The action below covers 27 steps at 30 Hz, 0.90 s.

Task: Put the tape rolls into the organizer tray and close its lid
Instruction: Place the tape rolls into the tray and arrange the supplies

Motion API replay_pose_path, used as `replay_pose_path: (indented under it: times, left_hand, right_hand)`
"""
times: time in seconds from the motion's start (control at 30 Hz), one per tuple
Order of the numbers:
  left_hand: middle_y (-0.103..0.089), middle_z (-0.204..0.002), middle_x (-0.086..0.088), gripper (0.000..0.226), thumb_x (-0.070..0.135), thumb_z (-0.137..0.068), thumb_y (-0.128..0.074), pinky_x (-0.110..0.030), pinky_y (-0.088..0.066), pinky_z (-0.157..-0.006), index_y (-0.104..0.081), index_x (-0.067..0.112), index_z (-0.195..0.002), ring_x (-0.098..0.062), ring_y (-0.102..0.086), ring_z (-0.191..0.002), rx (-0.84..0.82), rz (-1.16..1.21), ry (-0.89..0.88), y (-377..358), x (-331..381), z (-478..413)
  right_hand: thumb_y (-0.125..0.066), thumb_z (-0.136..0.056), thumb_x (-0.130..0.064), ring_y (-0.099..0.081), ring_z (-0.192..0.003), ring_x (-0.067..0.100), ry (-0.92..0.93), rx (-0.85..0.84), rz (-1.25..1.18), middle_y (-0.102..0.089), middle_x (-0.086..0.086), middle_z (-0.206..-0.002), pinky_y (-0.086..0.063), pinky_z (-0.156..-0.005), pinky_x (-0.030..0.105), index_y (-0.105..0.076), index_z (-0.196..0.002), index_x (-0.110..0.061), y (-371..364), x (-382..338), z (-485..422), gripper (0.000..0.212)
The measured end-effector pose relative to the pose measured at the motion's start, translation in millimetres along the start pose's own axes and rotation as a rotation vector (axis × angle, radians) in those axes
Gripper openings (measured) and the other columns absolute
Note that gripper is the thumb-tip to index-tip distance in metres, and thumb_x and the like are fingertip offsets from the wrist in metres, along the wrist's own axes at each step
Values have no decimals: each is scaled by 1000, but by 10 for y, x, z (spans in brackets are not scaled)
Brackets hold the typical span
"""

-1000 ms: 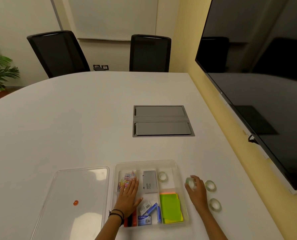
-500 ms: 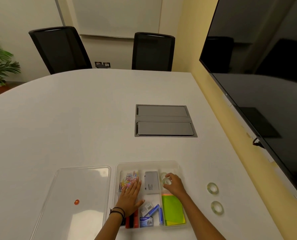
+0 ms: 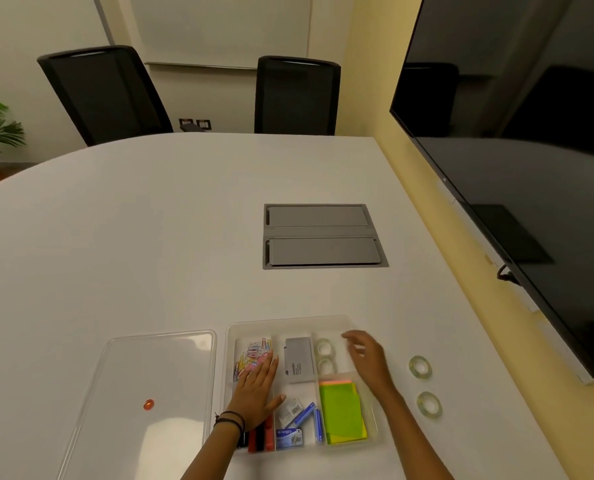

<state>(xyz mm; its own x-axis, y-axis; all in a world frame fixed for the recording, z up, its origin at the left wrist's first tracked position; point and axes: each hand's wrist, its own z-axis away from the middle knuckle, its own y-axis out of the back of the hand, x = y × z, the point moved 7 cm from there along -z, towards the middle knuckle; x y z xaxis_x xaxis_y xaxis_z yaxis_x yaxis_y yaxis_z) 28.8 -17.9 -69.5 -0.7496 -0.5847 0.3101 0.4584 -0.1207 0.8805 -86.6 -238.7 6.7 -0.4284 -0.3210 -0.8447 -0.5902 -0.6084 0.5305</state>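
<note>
1. Bare, with fingers spread apart and holding nothing, the right hand (image 3: 366, 358) hovers over the right end of the organizer tray (image 3: 290, 322), blurred at the fingertips.
2. The left hand (image 3: 257, 393) lies flat with fingers together, pressed on the tray's left compartments beside the coloured paper clips (image 3: 252, 353); it grips nothing.
3. Two tape rolls (image 3: 325, 356) lie flat in the tray's upper right compartment, one behind the other, their holes facing up, just left of the right hand.
4. Two more rolls lie flat on the white table (image 3: 150, 237) right of the tray: the farther loose roll (image 3: 420, 367) and the nearer loose roll (image 3: 429, 404), well apart from the hand.
5. The clear tray's long axis runs left to right; a grey box (image 3: 299, 360) and green sticky notes (image 3: 342, 412) sit inside.
6. The clear lid (image 3: 150, 375) lies flat left of the tray, just beside it, its long axis running away from the person.
</note>
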Motion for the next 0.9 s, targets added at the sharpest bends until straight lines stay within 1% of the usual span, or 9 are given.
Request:
replay_pose_path:
  times: [0.1,0.17,0.2,0.27,0.33,0.5,0.57,0.67,0.9]
  left_hand:
    - [16,-155,-13,82,54,-94,-31,-39,1,-119,13,6,-143,-23,4,-147,2,6,-1,33,18,14]
    - [16,-156,-12,80,54,-94,-30,-39,0,-119,13,9,-145,-22,4,-147,-12,-6,-4,45,29,23]
    - [17,-156,-12,80,54,-94,-30,-39,0,-119,13,9,-145,-22,4,-147,-13,-14,-1,48,29,26]
    - [17,-156,-12,80,54,-94,-30,-38,0,-119,14,10,-145,-22,4,-147,-13,-31,6,41,21,14]
    - [17,-156,-12,79,56,-94,-27,-37,0,-119,14,11,-145,-21,4,-147,-11,-36,13,27,10,10]
    - [17,-156,-12,105,74,-62,10,-38,0,-119,14,11,-145,-22,4,-147,-13,-23,19,23,27,12]
    - [19,-154,-12,94,73,-76,-1,-38,0,-119,14,11,-145,-22,4,-147,1,-30,27,26,21,4]
    - [19,-155,-12,78,54,-95,-28,-37,0,-119,14,11,-145,-22,3,-147,-1,-38,27,14,23,9]
    - [17,-156,-11,81,51,-95,-32,-39,0,-119,15,4,-142,-23,3,-147,2,-15,22,21,38,26]
  right_hand:
    - [-48,-89,10,-61,-83,1,2,209,-10,-66,14,-101,-43,-63,0,-65,-92,-12,421,138,75,28]
    - [-47,-87,15,-63,-87,5,-23,287,40,-64,19,-101,-43,-64,2,-65,-93,-2,622,302,150,26]
    - [-47,-84,18,-64,-92,17,-35,326,78,-64,21,-100,-43,-68,4,-65,-93,2,713,394,198,25]
    - [-49,-81,21,-62,-98,36,-76,385,144,-63,24,-103,-49,-84,22,-64,-96,7,865,595,310,26]
    - [-51,-81,19,-58,-106,40,-162,409,165,-60,25,-111,-49,-92,42,-62,-101,9,950,814,450,25]
    - [-64,-83,2,-41,-127,44,-352,277,284,-45,29,-136,-37,-106,51,-57,-120,6,926,1244,675,38]
    - [-66,-83,-5,-33,-133,43,-417,206,303,-37,27,-144,-30,-111,50,-51,-129,0,881,1326,734,48]
    - [-65,-82,-2,-31,-134,43,-446,160,311,-33,28,-145,-28,-112,49,-47,-132,-2,818,1372,818,53]
    - [-50,-78,16,-44,-118,42,-416,153,485,-47,24,-129,-44,-98,48,-50,-127,-1,737,1335,894,52]
